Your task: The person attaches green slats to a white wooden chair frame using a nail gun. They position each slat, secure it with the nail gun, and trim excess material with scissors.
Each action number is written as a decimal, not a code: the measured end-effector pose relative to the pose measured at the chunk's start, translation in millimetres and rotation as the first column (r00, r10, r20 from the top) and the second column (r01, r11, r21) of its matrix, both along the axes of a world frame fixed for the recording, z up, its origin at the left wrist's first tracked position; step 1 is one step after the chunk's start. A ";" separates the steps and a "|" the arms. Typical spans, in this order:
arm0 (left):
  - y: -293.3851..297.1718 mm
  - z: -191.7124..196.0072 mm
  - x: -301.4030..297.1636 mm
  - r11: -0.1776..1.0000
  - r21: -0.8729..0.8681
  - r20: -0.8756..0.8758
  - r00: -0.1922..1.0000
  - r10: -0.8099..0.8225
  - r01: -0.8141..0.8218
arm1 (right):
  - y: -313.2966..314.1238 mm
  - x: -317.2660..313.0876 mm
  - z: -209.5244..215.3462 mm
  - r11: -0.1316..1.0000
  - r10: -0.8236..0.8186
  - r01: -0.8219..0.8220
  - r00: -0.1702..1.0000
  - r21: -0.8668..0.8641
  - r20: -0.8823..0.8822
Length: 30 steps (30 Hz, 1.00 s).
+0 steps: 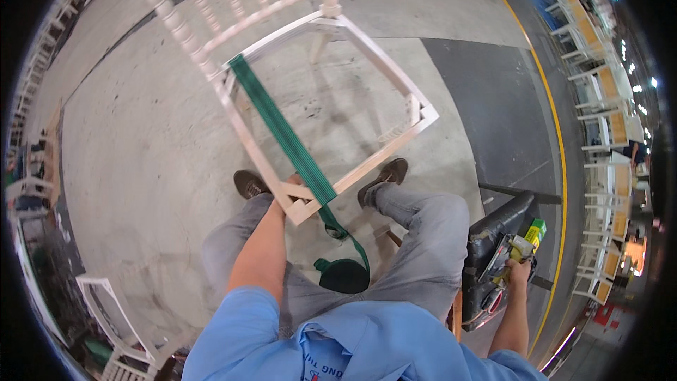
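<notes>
**A furniture workshop floor**

This is a chair-making workshop or factory hall. The bare concrete floor carries a painted yellow line curving from one o'clock to four o'clock, marking an aisle. Beyond it, rows of unfinished white chairs stand stacked at two and three o'clock. More white frames lie at eight o'clock, and overhead lamps glow at two o'clock.
</notes>
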State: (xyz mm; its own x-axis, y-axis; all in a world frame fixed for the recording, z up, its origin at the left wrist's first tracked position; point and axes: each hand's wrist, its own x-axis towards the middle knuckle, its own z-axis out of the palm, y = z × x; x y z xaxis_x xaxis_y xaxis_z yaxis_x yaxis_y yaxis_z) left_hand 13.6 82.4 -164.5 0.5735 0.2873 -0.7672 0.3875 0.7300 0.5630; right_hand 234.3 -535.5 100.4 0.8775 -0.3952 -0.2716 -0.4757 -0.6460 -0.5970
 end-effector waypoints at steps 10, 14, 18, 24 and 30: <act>8.0 -24.0 1.8 0.653 0.642 0.047 0.830 -0.556 0.401 | 243.5 -28.2 104.0 0.765 0.592 -0.572 0.805 0.296 0.027; 7.6 -29.1 2.1 0.468 0.794 -0.019 0.785 -0.619 0.388 | 359.1 -75.0 71.0 0.604 0.793 -0.680 0.564 0.416 -0.230; 6.4 -34.6 0.5 0.398 0.838 -0.045 0.774 -0.632 0.374 | 427.4 -100.8 32.3 0.474 0.880 -0.687 0.342 0.551 -0.331; 3.9 -44.1 -6.3 0.634 0.701 0.119 0.823 -0.555 0.325 | 451.4 -104.3 9.5 0.457 0.867 -0.781 0.284 0.427 -0.409; 0.2 -37.7 -2.7 0.878 0.438 0.216 0.926 -0.309 0.191 | 449.7 -104.8 1.4 0.470 0.861 -0.773 0.296 0.426 -0.413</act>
